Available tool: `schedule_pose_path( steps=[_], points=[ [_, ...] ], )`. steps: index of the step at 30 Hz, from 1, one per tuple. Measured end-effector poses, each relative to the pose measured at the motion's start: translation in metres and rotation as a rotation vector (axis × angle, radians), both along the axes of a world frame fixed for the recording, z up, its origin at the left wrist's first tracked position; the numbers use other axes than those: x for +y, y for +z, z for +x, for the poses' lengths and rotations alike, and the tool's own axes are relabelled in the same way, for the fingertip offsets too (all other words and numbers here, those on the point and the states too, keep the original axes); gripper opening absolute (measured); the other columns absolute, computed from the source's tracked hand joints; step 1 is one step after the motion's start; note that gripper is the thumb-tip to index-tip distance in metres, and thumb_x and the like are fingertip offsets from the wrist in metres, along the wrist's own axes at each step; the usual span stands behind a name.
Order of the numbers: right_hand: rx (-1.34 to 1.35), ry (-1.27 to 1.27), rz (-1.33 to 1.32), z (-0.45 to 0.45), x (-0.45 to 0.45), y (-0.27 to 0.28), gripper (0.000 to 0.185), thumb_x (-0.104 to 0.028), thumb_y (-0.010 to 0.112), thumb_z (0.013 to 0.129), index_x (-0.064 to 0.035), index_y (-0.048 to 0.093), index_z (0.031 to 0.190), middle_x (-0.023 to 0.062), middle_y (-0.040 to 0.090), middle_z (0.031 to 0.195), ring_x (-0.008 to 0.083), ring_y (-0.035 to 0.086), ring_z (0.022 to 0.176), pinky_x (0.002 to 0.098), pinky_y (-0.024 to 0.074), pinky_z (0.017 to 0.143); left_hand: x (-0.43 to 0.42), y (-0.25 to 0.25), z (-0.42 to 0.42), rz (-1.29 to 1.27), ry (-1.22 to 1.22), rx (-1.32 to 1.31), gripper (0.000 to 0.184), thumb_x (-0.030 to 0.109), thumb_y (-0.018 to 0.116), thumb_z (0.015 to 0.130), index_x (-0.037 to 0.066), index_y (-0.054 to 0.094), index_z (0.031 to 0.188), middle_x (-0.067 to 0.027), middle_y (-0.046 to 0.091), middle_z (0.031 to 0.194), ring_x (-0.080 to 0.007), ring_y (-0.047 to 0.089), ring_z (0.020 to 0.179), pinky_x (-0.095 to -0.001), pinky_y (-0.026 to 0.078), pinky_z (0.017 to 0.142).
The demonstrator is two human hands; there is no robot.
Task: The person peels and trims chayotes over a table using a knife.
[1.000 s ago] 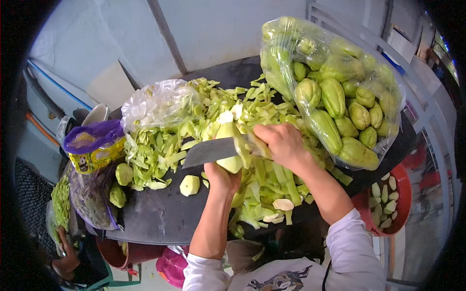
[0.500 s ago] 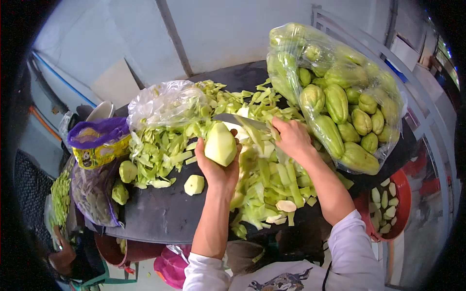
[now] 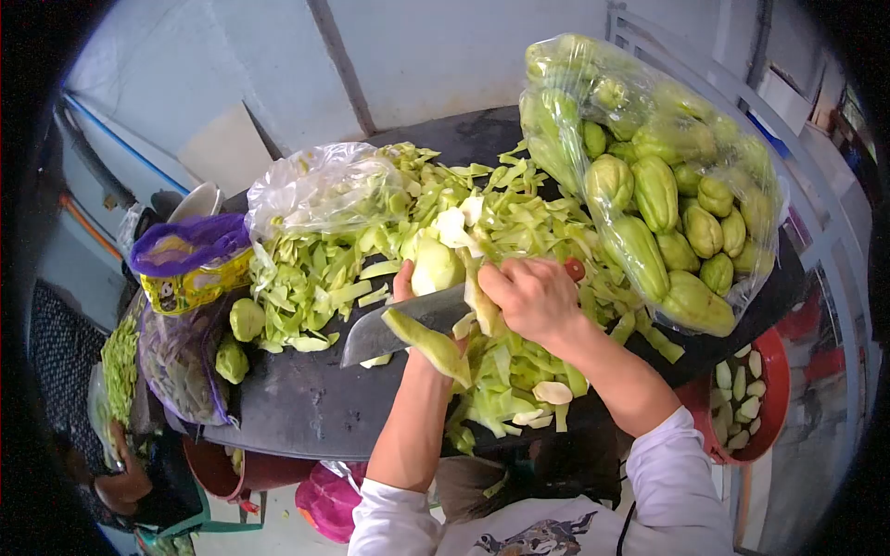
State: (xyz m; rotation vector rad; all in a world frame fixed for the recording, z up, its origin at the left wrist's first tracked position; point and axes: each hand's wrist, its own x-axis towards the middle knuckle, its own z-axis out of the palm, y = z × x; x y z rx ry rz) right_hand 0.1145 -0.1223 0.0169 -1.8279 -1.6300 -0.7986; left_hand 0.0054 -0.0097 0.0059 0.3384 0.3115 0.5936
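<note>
My right hand point(image 3: 536, 295) is closed round a knife point(image 3: 394, 322) with a broad grey blade and a red handle end, its blade pointing left. My left hand point(image 3: 422, 343), partly hidden behind the blade, holds a pale peeled chayote point(image 3: 436, 265) upright. A curved strip of green peel point(image 3: 428, 345) hangs in front of the blade over my left wrist, with another piece of peel by my right fingers. Around and behind both hands lies a wide heap of green peelings point(image 3: 519, 222) on the dark table point(image 3: 297, 408).
A clear bag of whole green chayotes point(image 3: 681, 185) stands at the right. Below it is a red bucket point(image 3: 779, 408) with peeled pieces. Leftward are a crumpled plastic bag point(image 3: 315, 185), a purple net bag point(image 3: 181, 361) and two chayotes point(image 3: 246, 320). Another person's arm point(image 3: 125, 477) shows lower left.
The knife has swung from behind the peeled chayote to in front of my left hand. My right hand has moved left and down, and a peel strip now hangs at the blade.
</note>
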Motion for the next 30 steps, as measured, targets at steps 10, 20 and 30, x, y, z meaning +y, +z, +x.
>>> schedule_pose_path(
  steps=[10, 20, 30],
  points=[
    [0.155, -0.127, -0.098, 0.043, -0.004, -0.02, 0.002, -0.011, 0.054, 0.086, -0.0098, 0.055, 0.085, 0.013, 0.064, 0.064, 0.0323, 0.067, 0.058, 0.0422, 0.0532, 0.051, 0.006, 0.001, 0.004, 0.116, 0.248, 0.092, 0.044, 0.043, 0.05, 0.093, 0.008, 0.058, 0.119, -0.0116, 0.063, 0.118, -0.028, 0.059, 0.109, -0.0446, 0.046, 0.097],
    [0.22, -0.003, -0.117, 0.011, -0.01, 0.01, 0.002, -0.009, 0.052, 0.086, -0.0096, 0.054, 0.087, 0.0134, 0.066, 0.068, 0.0343, 0.067, 0.063, 0.044, 0.0529, 0.054, -0.008, 0.006, 0.001, 0.252, 0.102, 0.07, 0.048, 0.043, 0.044, 0.095, 0.004, 0.058, 0.12, -0.0121, 0.064, 0.115, -0.0276, 0.061, 0.104, -0.0373, 0.05, 0.09],
    [0.394, -0.247, -0.266, 0.071, -0.01, -0.016, 0.015, -0.008, 0.066, 0.079, -0.0071, 0.058, 0.092, 0.0189, 0.066, 0.074, 0.0394, 0.066, 0.071, 0.0474, 0.051, 0.063, -0.011, 0.017, -0.001, 0.272, 0.027, 0.016, 0.045, 0.039, 0.049, 0.091, 0.006, 0.058, 0.12, -0.0132, 0.063, 0.109, -0.0248, 0.061, 0.091, -0.0394, 0.052, 0.066]
  ],
)
